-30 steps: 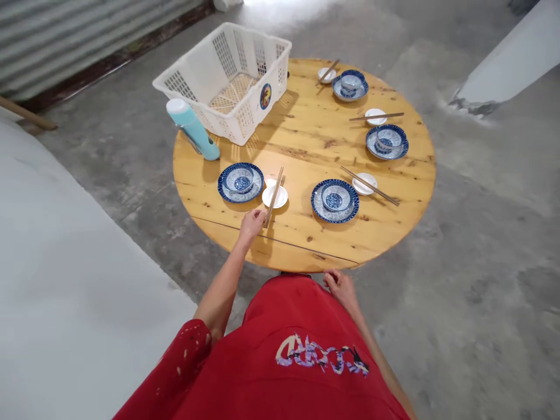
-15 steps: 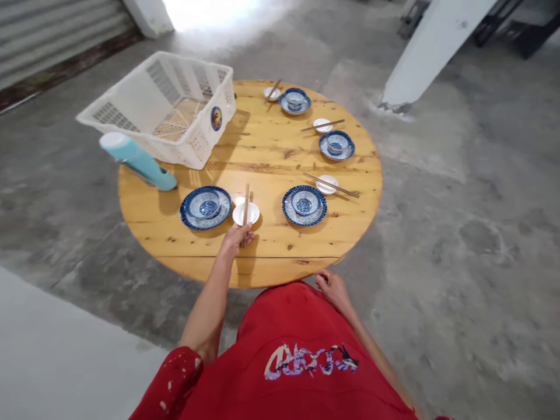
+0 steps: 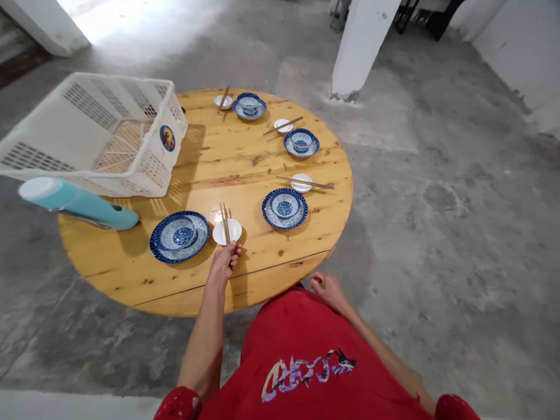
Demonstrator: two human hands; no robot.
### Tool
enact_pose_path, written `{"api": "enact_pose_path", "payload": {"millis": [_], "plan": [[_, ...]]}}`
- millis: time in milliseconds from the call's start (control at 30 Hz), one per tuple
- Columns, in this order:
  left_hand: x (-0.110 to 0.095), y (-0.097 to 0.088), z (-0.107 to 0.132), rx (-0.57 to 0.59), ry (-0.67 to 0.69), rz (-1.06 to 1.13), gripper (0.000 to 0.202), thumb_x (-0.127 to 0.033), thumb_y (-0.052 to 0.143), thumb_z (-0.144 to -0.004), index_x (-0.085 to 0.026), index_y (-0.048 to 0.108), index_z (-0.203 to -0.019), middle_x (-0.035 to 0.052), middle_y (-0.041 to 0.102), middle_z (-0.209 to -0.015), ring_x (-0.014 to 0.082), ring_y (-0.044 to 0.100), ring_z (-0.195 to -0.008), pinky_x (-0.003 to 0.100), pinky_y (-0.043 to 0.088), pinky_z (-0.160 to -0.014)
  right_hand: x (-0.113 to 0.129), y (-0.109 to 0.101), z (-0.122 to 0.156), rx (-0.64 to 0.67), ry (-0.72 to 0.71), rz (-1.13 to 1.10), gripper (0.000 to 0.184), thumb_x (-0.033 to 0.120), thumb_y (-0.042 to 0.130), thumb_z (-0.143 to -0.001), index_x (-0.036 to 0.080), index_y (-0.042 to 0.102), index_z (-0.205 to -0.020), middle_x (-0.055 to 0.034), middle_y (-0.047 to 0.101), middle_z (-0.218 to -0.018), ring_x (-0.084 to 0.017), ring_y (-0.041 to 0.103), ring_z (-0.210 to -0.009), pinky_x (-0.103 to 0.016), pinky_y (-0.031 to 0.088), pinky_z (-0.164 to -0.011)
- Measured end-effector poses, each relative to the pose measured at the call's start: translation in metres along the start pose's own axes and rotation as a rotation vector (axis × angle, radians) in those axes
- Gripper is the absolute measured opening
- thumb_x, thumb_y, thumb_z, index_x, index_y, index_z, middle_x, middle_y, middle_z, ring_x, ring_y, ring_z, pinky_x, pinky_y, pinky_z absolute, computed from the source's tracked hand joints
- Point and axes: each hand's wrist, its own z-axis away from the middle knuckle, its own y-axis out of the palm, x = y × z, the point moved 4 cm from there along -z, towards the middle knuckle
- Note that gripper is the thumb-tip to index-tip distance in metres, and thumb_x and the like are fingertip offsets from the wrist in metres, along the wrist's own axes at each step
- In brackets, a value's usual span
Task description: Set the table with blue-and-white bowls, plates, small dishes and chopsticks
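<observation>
My left hand (image 3: 224, 261) is closed on the near ends of a pair of wooden chopsticks (image 3: 224, 221), which lie across a small white dish (image 3: 227, 231) on the round wooden table (image 3: 219, 169). A blue patterned plate with a bowl (image 3: 179, 235) sits just left of that dish. Another plate and bowl (image 3: 284, 207) stands to its right. My right hand (image 3: 326, 287) hangs loosely curled at the table's near edge, beside my red garment, holding nothing.
A white plastic basket (image 3: 96, 134) and a teal bottle (image 3: 74, 201) lying on its side occupy the table's left. Two more place settings (image 3: 301, 142) (image 3: 249, 105) with dishes and chopsticks line the far right rim. A white pillar (image 3: 359, 46) rises behind on the concrete floor.
The camera has swung right, so the table sits further left in view. My left hand has kept its hold on the chopsticks, turning them straighter across the small dish. The right hand stays put.
</observation>
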Motion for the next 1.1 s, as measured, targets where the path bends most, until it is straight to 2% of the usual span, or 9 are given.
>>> {"api": "enact_pose_path", "payload": {"millis": [167,300,433,600,733,900,1000,1100], "plan": [[0.018,0.002,0.01,-0.033,0.065,0.002,0.028,-0.036,0.071,-0.078,-0.012,0.057,-0.074,-0.006,0.049,-0.05,-0.0007,0.024,-0.032,0.013,0.013,-0.031,0.0,0.008,0.008,0.021,0.05,0.072,0.03,0.025,0.044,-0.087,0.017,0.072,-0.091,-0.0046,0.071,-0.078,-0.017,0.061,-0.07,-0.024,0.036,-0.064],[0.03,0.019,0.032,-0.059,0.164,0.023,0.035,-0.043,0.077,-0.067,-0.015,0.058,-0.075,-0.0112,0.036,-0.044,0.0013,0.022,-0.032,0.016,0.013,-0.032,-0.006,0.009,0.011,0.056,0.07,0.062,0.03,0.026,0.045,-0.087,0.017,0.072,-0.095,-0.0042,0.071,-0.077,-0.017,0.061,-0.067,-0.024,0.036,-0.061],[0.039,0.055,0.059,0.01,0.186,0.022,0.034,-0.045,0.076,-0.068,-0.016,0.061,-0.077,-0.0125,0.028,-0.043,0.0026,0.02,-0.033,0.017,0.013,-0.033,-0.015,0.0,0.007,0.054,0.071,0.021,0.03,0.029,0.045,-0.088,0.018,0.071,-0.097,-0.004,0.072,-0.078,-0.017,0.064,-0.07,-0.023,0.039,-0.062],[0.052,0.126,0.08,0.158,0.21,0.001,0.037,-0.054,0.07,-0.076,-0.017,0.063,-0.076,-0.0105,0.028,-0.044,0.0034,0.019,-0.034,0.02,0.015,-0.034,-0.031,-0.022,-0.01,0.096,-0.039,0.035,0.029,0.028,0.044,-0.087,0.019,0.071,-0.094,-0.0039,0.071,-0.077,-0.017,0.063,-0.067,-0.024,0.04,-0.062],[0.063,0.198,0.076,0.176,0.252,0.032,0.041,-0.057,0.071,-0.077,-0.017,0.064,-0.077,-0.0078,0.036,-0.049,0.0029,0.023,-0.037,0.02,0.018,-0.037,-0.065,-0.062,-0.027,0.094,-0.071,0.009,0.031,0.03,0.044,-0.087,0.018,0.071,-0.097,-0.0045,0.073,-0.082,-0.018,0.065,-0.071,-0.025,0.042,-0.064],[0.063,0.287,0.053,0.117,0.351,0.157,0.04,-0.052,0.076,-0.074,-0.014,0.066,-0.076,-0.0026,0.049,-0.062,0.0011,0.029,-0.043,0.018,0.02,-0.038,-0.142,-0.139,-0.043,0.018,-0.015,-0.185,0.039,0.043,0.043,-0.086,0.016,0.069,-0.099,-0.0065,0.073,-0.081,-0.021,0.069,-0.075,-0.029,0.049,-0.068],[0.06,0.331,0.036,0.042,0.36,0.21,0.036,-0.048,0.074,-0.077,-0.013,0.065,-0.077,-0.0023,0.05,-0.064,0.0005,0.026,-0.042,0.018,0.018,-0.037,-0.194,-0.187,-0.046,-0.058,0.087,-0.375,0.045,0.051,0.046,-0.081,0.014,0.066,-0.096,-0.0085,0.072,-0.077,-0.023,0.069,-0.071,-0.032,0.052,-0.066],[0.059,0.362,0.018,-0.056,0.326,0.269,0.031,-0.043,0.068,-0.083,-0.012,0.065,-0.079,-0.0015,0.054,-0.066,0.0001,0.023,-0.041,0.018,0.017,-0.037,-0.233,-0.225,-0.048,-0.139,0.188,-0.509,0.05,0.056,0.051,-0.076,0.013,0.065,-0.096,-0.0103,0.072,-0.077,-0.023,0.069,-0.068,-0.032,0.053,-0.062]]}}
